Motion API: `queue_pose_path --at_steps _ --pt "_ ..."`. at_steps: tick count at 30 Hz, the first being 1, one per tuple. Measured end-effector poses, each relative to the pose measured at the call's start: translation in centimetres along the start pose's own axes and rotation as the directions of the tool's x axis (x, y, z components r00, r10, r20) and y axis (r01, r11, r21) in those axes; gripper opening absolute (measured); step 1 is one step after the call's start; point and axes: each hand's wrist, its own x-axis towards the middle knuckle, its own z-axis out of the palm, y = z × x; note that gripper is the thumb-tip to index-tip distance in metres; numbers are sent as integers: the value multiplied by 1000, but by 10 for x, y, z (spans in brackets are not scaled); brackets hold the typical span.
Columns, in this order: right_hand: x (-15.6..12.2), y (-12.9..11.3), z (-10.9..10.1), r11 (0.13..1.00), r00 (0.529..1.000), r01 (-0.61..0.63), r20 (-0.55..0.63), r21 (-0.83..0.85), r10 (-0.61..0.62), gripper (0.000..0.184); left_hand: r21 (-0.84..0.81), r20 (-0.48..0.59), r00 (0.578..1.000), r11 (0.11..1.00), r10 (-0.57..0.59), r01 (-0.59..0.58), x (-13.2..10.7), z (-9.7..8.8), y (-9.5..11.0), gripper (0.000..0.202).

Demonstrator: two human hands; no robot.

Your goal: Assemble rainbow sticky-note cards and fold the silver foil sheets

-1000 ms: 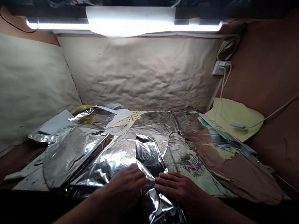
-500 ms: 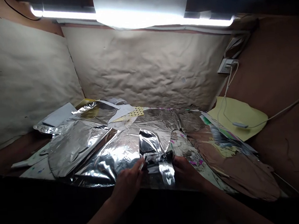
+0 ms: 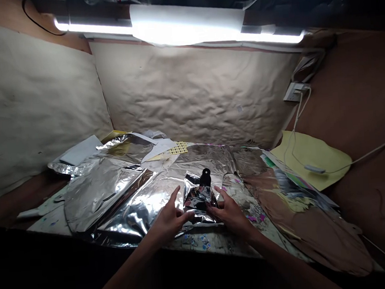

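Note:
A small piece of silver foil [image 3: 191,183] lies in front of me with a glossy black piece [image 3: 200,198] on it. A black rounded tab [image 3: 205,176] with a small hole stands up at the black piece's far end; what kind of thing it is I cannot make out. My left hand [image 3: 171,214] is at the near left side, its index finger stretched out and its thumb touching the foil's edge. Across from it, my right hand [image 3: 230,211] has thumb and index finger apart, the thumb at the near right corner. Its other fingers are partly hidden.
Large silver foil sheets [image 3: 134,212] cover the left and middle. White paper scraps [image 3: 159,149] and a yellow patterned strip [image 3: 179,147] lie behind. Brown sheeting [image 3: 321,232] and yellow paper [image 3: 325,160] are on the right, with a white cable [image 3: 375,151] across.
The black piece and foil, held between both hands before, now lie flatter, with the tab showing. Both hands have spread their fingers. The camera view has shifted slightly.

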Motion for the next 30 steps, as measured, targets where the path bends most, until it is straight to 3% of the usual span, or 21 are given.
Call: queue_pose_path --at_steps 3,5,7,9,11,13,15,18,22,24,25,27,29,30 --pt "0 -1 1 1000 1000 -9 -5 6 9 85 -16 -24 1000 1000 1 -2 -6 3 1 98" --pt "1 -1 2 1000 1000 -13 -11 3 13 83 144 -115 993 989 36 -19 -9 5 1 95" --pt "3 -1 2 1000 1000 -4 -17 -6 3 81 377 -193 964 921 181 -98 -9 6 1 88" --pt "3 -1 2 1000 1000 16 -17 -11 -16 78 587 -112 906 763 408 -270 -7 6 0 71" --pt "3 0 2 999 999 28 -21 -30 -29 76 674 116 842 581 528 -457 -3 4 -2 58" --pt "3 -1 2 997 999 18 -35 -72 -21 78 678 314 829 503 463 -537 1 2 -3 61" --pt "4 -2 2 994 999 3 -53 -113 -10 81 678 403 850 513 339 -526 5 1 -2 76" --pt "3 -9 2 993 999 -15 -53 -119 9 84 677 446 857 529 258 -512 7 -1 1 84" --pt "-24 -20 -8 976 1000 -4 -30 -220 -3 81 651 469 839 535 276 -539 -6 -3 1 92" --pt "-49 -17 -17 902 990 130 2 -411 -142 78 622 490 818 536 302 -571 -22 -3 -4 100" --pt "-61 -13 -21 824 967 243 59 -512 -248 79 608 500 806 535 317 -587 -31 -3 -8 103" --pt "-82 -1 -28 598 868 486 271 -637 -416 89 587 524 786 531 327 -612 -50 -1 -15 105" --pt "-93 12 -30 406 749 659 498 -633 -438 103 583 547 778 526 309 -619 -64 0 -19 105" --pt "-95 16 -29 359 707 706 573 -611 -414 104 584 551 778 527 301 -617 -68 0 -19 105"
